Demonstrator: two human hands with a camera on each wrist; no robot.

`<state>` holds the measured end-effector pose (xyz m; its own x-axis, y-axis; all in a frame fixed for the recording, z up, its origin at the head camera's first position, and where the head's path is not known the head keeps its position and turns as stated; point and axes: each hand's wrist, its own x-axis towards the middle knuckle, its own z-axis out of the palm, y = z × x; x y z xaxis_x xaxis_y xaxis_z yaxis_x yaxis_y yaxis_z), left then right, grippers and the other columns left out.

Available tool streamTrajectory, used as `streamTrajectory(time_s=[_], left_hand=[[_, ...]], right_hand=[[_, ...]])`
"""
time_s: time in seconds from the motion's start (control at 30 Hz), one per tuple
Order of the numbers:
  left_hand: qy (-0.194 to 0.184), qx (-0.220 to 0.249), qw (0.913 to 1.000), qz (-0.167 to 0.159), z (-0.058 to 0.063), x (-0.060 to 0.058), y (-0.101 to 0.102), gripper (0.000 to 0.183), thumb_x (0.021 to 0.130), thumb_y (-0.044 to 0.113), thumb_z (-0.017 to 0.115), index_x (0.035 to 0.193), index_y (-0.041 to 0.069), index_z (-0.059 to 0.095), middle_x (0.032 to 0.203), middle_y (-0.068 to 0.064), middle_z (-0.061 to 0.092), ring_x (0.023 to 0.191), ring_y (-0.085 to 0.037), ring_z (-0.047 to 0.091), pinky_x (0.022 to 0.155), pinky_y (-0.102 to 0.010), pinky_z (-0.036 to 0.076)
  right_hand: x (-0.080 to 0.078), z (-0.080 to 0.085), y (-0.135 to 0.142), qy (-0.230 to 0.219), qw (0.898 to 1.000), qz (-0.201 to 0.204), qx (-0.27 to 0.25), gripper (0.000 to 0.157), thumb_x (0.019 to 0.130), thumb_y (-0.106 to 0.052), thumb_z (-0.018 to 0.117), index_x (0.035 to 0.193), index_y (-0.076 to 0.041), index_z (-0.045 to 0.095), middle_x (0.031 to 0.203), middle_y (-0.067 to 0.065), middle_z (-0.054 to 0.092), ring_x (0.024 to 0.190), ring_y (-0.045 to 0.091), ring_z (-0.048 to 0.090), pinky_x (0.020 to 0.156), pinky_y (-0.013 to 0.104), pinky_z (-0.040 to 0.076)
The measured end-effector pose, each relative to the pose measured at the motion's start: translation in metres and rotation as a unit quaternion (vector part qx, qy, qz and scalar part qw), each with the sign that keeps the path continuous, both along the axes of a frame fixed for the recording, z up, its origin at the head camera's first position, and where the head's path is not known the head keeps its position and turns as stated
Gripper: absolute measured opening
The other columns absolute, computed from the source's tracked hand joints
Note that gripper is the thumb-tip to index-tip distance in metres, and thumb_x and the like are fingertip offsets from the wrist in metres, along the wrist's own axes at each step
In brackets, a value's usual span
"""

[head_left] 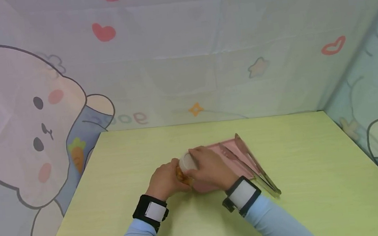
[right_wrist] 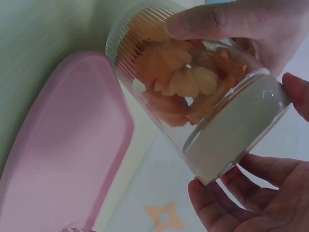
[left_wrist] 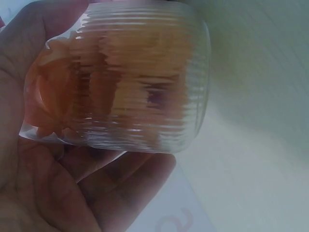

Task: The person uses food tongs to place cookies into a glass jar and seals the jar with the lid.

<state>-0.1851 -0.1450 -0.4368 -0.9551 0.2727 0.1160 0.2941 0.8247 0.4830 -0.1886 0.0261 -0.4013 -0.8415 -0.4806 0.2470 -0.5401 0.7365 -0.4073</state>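
A clear ribbed jar (right_wrist: 128, 43) full of light brown piped cookies (right_wrist: 186, 82) is tilted between both hands, with a white lid (head_left: 187, 162) at its top. My left hand (head_left: 165, 180) grips the jar's body, its thumb and fingers round opposite sides in the left wrist view. My right hand (head_left: 211, 167) holds the lid by its rim, thumb on one side and fingertips on the other. The lid sits on the jar's mouth. Right behind the right hand lies a pink tray (right_wrist: 77, 135), partly hidden by that hand in the head view.
Metal tongs (head_left: 241, 145) lie across the tray's right side, their joined end on the pale yellow table (head_left: 320, 181). A printed cloth (head_left: 175, 58) hangs behind the table and along its sides.
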Motion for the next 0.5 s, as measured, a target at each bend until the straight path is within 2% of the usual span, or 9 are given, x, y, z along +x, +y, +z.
streamTrajectory(time_s=[0.1,0.27,0.4,0.5], left_hand=[[0.002,0.006,1.0,-0.001,0.0,0.0,0.0,0.058,0.055,0.03,0.087,0.101,0.008,0.058,0.085,-0.005,0.067,0.071,-0.018,0.057,0.063,-0.036,0.05],[-0.014,0.027,0.9995,0.012,-0.008,-0.002,-0.004,0.063,0.057,0.034,0.086,0.106,0.007,0.058,0.089,-0.005,0.067,0.074,-0.018,0.057,0.064,-0.036,0.051],[-0.04,0.072,0.9962,0.026,-0.014,-0.003,-0.011,0.07,0.059,0.038,0.086,0.113,0.005,0.057,0.099,-0.008,0.068,0.083,-0.019,0.059,0.071,-0.04,0.053],[-0.052,0.115,0.9914,0.036,-0.019,-0.004,-0.018,0.076,0.058,0.04,0.087,0.117,0.004,0.056,0.107,-0.012,0.067,0.093,-0.022,0.06,0.078,-0.045,0.053]], right_hand=[[0.0,-0.002,-0.001,0.005,1.0,-0.007,0.0,0.062,0.084,-0.036,0.067,0.13,0.004,0.053,0.124,0.024,0.059,0.102,0.03,0.058,0.08,0.044,0.054],[0.0,-0.003,-0.002,-0.006,1.0,0.003,-0.014,0.062,0.085,-0.04,0.067,0.13,0.001,0.053,0.121,0.017,0.062,0.097,0.023,0.057,0.079,0.041,0.054],[0.004,-0.003,0.0,-0.011,0.999,0.012,-0.039,0.06,0.084,-0.043,0.068,0.126,-0.002,0.055,0.114,0.011,0.063,0.091,0.019,0.056,0.076,0.039,0.053],[0.005,-0.005,0.004,0.006,0.998,0.01,-0.056,0.055,0.082,-0.044,0.069,0.12,-0.005,0.06,0.11,0.009,0.065,0.093,0.02,0.058,0.08,0.041,0.053]])
